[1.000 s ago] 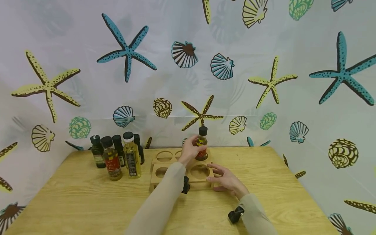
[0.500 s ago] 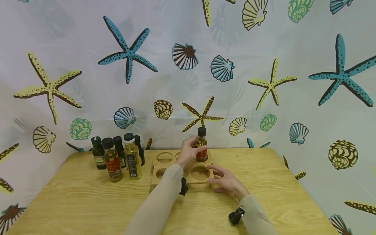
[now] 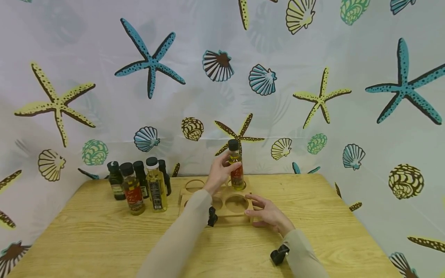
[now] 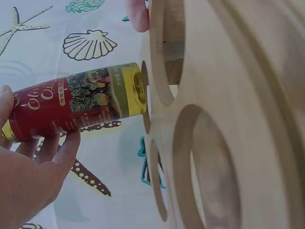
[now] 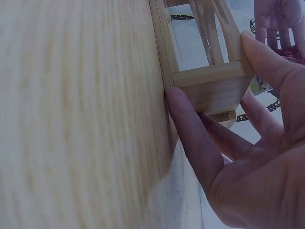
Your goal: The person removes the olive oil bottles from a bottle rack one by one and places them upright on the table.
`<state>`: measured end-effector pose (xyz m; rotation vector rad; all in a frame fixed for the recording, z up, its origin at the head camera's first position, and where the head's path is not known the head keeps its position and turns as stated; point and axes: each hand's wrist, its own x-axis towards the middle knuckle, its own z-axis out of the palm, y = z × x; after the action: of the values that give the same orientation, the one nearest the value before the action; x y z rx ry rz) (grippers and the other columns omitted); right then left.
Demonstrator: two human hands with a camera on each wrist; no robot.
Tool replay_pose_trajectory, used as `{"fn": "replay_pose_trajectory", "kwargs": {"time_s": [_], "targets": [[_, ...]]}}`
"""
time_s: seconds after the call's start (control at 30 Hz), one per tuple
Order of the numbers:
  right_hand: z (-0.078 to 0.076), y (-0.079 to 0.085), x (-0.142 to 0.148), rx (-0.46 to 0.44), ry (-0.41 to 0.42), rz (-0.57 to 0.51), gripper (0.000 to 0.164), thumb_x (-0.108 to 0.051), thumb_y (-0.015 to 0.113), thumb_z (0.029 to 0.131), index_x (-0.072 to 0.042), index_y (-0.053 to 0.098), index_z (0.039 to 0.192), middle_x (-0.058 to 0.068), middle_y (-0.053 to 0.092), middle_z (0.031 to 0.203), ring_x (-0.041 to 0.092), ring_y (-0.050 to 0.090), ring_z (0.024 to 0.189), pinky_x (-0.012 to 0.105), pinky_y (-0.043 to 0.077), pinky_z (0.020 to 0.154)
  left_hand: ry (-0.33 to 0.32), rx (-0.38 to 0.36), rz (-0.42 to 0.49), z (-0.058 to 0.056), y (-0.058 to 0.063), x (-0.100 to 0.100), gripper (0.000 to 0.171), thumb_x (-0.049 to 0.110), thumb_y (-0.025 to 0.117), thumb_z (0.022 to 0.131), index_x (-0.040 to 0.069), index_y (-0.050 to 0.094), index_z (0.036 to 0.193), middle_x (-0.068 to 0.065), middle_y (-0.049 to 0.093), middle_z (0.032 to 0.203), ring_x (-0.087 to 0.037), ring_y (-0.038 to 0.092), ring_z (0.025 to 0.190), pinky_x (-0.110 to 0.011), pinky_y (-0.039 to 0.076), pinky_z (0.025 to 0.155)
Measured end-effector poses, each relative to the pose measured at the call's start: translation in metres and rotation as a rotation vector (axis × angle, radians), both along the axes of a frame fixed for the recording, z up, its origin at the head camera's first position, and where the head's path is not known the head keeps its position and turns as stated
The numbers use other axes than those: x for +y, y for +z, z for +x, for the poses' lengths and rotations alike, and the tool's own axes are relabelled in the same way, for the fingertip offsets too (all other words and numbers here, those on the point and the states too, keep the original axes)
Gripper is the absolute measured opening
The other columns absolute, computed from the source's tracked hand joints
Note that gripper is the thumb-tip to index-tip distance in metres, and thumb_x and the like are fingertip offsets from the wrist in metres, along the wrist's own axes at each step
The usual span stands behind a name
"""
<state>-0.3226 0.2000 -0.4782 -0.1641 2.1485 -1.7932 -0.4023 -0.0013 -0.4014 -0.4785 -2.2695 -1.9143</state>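
Note:
My left hand (image 3: pixel 219 173) grips an olive oil bottle (image 3: pixel 236 175) with a black cap and red label, thumb on one side and fingers behind. It leans slightly over the back-right hole of a two-tier wooden bottle rack (image 3: pixel 222 219). In the left wrist view, the clear yellow base of the bottle (image 4: pixel 90 98) is right at the rim of a hole in the rack (image 4: pixel 259 143). Around the rack's right end my right hand (image 3: pixel 269 214) spreads its fingers and thumb; the right wrist view shows its fingertips touching the wooden end (image 5: pixel 214 90).
Several bottles stand together at the left: a red-labelled one (image 3: pixel 133 195), a pale yellow oil bottle (image 3: pixel 157 189) and dark green ones, one of them (image 3: pixel 116 183) at the far left. A patterned cloth (image 3: pixel 222 96) hangs behind the wooden table (image 3: pixel 104 239).
My left hand has raised the olive oil bottle and shifted it slightly left, with the bottle now a little tilted. The right hand and the rack have stayed in place.

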Motion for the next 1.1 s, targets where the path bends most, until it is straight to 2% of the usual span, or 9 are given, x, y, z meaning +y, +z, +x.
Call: {"fn": "replay_pose_trajectory", "kwargs": {"time_s": [0.13,0.3,0.43,0.53,0.83,1.1], "targets": [[0.000,-0.001,-0.001,0.000,0.002,0.000,0.068,-0.026,0.077,0.086,-0.026,0.046,0.147,0.024,0.026,0.158,0.044,0.042,0.136,0.045,0.058,0.084,0.018,0.041,0.006,0.003,0.007,-0.004,0.045,0.025,0.069,0.093,0.023,0.057,0.137,-0.008,0.060,0.135,-0.030,0.063,0.114,-0.050,0.051,0.095],[0.001,-0.002,-0.003,0.002,0.009,0.006,0.070,-0.028,0.078,0.085,-0.026,0.046,0.147,0.025,0.024,0.158,0.046,0.037,0.138,0.044,0.058,0.084,0.011,0.071,0.077,0.008,0.011,-0.013,0.038,0.023,0.068,0.094,0.024,0.060,0.130,-0.007,0.064,0.126,-0.026,0.064,0.109,-0.045,0.054,0.088],[0.003,-0.003,-0.003,0.009,0.018,0.009,0.072,-0.029,0.078,0.085,-0.026,0.045,0.148,0.026,0.024,0.158,0.046,0.036,0.139,0.045,0.058,0.084,0.024,0.095,0.112,0.012,0.012,-0.021,0.034,0.024,0.068,0.094,0.026,0.061,0.127,-0.006,0.065,0.122,-0.024,0.063,0.110,-0.043,0.053,0.089],[0.004,-0.004,-0.002,0.010,0.017,0.006,0.072,-0.029,0.078,0.085,-0.027,0.045,0.148,0.025,0.024,0.158,0.046,0.036,0.139,0.044,0.058,0.084,0.025,0.112,0.109,0.016,0.014,-0.027,0.038,0.025,0.068,0.094,0.025,0.059,0.131,-0.006,0.065,0.122,-0.026,0.062,0.112,-0.045,0.053,0.091],[0.003,-0.005,-0.003,-0.009,0.012,-0.008,0.071,-0.028,0.078,0.085,-0.027,0.045,0.148,0.024,0.022,0.159,0.045,0.034,0.141,0.043,0.058,0.084,0.017,0.083,0.080,0.025,0.024,-0.041,0.048,0.027,0.069,0.093,0.017,0.056,0.138,-0.007,0.065,0.124,-0.025,0.062,0.114,-0.046,0.051,0.097],[0.000,-0.004,-0.001,0.005,0.018,-0.003,0.071,-0.029,0.078,0.085,-0.026,0.045,0.148,0.025,0.021,0.159,0.046,0.035,0.140,0.043,0.058,0.084,-0.014,0.081,0.081,0.028,0.025,-0.050,0.048,0.021,0.069,0.093,0.015,0.056,0.139,-0.010,0.065,0.126,-0.027,0.063,0.114,-0.045,0.051,0.098]]}}
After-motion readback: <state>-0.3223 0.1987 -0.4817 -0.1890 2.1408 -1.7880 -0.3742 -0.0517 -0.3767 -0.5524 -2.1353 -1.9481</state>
